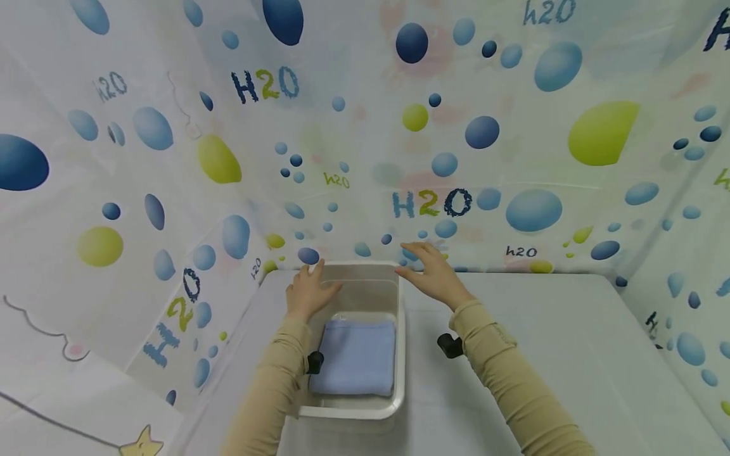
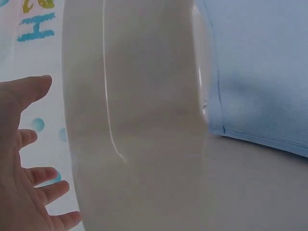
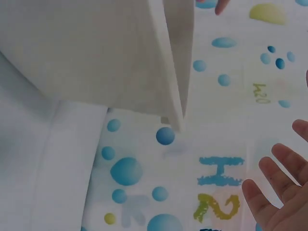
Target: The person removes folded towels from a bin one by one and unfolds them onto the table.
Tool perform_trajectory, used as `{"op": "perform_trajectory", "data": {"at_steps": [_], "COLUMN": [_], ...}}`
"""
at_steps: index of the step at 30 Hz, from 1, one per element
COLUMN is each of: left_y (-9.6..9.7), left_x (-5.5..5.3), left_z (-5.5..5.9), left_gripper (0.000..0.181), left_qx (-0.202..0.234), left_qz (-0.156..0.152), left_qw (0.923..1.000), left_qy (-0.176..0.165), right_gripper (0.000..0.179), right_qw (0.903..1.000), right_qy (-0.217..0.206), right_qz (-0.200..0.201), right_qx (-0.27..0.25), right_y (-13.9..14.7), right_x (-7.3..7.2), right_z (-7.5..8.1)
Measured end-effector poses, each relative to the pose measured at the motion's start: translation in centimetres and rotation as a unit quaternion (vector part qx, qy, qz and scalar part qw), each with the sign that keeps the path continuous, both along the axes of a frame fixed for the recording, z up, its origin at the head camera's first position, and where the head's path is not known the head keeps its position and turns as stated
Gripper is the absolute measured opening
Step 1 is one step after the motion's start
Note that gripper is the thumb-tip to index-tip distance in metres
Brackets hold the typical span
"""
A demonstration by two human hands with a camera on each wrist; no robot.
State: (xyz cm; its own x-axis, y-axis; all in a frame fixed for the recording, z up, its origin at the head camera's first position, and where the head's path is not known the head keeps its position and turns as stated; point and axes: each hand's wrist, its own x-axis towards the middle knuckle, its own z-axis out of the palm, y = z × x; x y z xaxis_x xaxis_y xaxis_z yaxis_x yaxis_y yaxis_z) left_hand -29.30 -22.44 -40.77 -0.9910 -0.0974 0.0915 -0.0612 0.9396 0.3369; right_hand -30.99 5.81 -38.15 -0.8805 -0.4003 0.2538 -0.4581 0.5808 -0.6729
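Note:
A beige plastic bin (image 1: 402,348) stands on the white table, with a folded light-blue cloth (image 1: 356,358) lying flat on its bottom. My left hand (image 1: 308,294) is over the bin's far left side, fingers spread and holding nothing. In the left wrist view that hand (image 2: 21,163) appears beside the bin wall (image 2: 144,96); whether a fingertip touches the rim I cannot tell. Just off the far right corner, my right hand (image 1: 436,278) has its fingers extended. The right wrist view shows its fingers (image 3: 288,185) apart from the bin (image 3: 96,57), with nothing in them.
The white table (image 1: 547,354) extends to the right of the bin. A white sheet (image 1: 365,126) printed with blue and green drops and "H2O" hangs behind and at the sides. Black wrist cameras sit at the left wrist (image 1: 315,362) and right wrist (image 1: 450,346).

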Motion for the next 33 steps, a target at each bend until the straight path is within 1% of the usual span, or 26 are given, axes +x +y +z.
{"op": "perform_trajectory", "data": {"at_steps": [3, 5, 8, 10, 12, 15, 19, 22, 26, 29, 31, 33], "left_y": [-0.7, -1.1, -1.7, -2.0, -2.3, -2.3, -2.4, -2.7, -3.0, -3.0, -2.9, -2.8], "left_x": [0.5, 0.6, 0.8, 0.7, 0.6, 0.3, 0.0, 0.1, 0.1, 0.2, 0.2, 0.3], "left_z": [-0.4, -0.9, -1.7, -2.2, -2.6, -2.8, -2.8, -2.6, -2.6, -2.6, -2.6, -2.6], "left_gripper": [0.078, 0.080, 0.085, 0.086, 0.085, 0.083, 0.079, 0.076, 0.075, 0.073, 0.072, 0.071], "left_qx": [0.017, 0.020, 0.027, 0.030, 0.033, 0.029, 0.020, 0.019, 0.031, 0.052, 0.070, 0.088], "left_qz": [0.013, 0.025, 0.044, 0.051, 0.052, 0.051, 0.055, 0.062, 0.066, 0.070, 0.076, 0.079], "left_qw": [0.9996, 0.9990, 0.9971, 0.9960, 0.9956, 0.9958, 0.9960, 0.9959, 0.9955, 0.9944, 0.9929, 0.9913], "left_qy": [-0.017, -0.032, -0.055, -0.067, -0.071, -0.071, -0.067, -0.064, -0.062, -0.060, -0.059, -0.057], "right_gripper": [0.062, 0.061, 0.060, 0.058, 0.056, 0.053, 0.052, 0.052, 0.049, 0.047, 0.046, 0.046], "right_qw": [0.9999, 0.9996, 0.9991, 0.9989, 0.9982, 0.9963, 0.9915, 0.9887, 0.9884, 0.9854, 0.9815, 0.9789], "right_qy": [0.000, 0.005, 0.014, 0.025, 0.038, 0.068, 0.114, 0.130, 0.096, 0.050, 0.044, 0.053], "right_qz": [0.005, 0.010, 0.015, 0.010, 0.003, -0.010, -0.026, -0.039, -0.059, -0.073, -0.083, -0.093], "right_qx": [-0.016, -0.025, -0.037, -0.039, -0.046, -0.052, -0.057, -0.064, -0.102, -0.145, -0.167, -0.174], "right_y": [-1.0, -1.8, -2.9, -3.7, -4.5, -5.7, -7.5, -9.0, -10.7, -12.1, -13.0, -14.0], "right_x": [0.1, 0.2, 0.4, 0.5, 0.5, 0.4, 0.1, 0.1, 0.5, 0.9, 1.0, 1.1], "right_z": [0.3, 0.5, 0.6, 0.4, 0.3, 0.1, 0.2, 0.2, -0.3, -0.8, -1.4, -2.1]}}
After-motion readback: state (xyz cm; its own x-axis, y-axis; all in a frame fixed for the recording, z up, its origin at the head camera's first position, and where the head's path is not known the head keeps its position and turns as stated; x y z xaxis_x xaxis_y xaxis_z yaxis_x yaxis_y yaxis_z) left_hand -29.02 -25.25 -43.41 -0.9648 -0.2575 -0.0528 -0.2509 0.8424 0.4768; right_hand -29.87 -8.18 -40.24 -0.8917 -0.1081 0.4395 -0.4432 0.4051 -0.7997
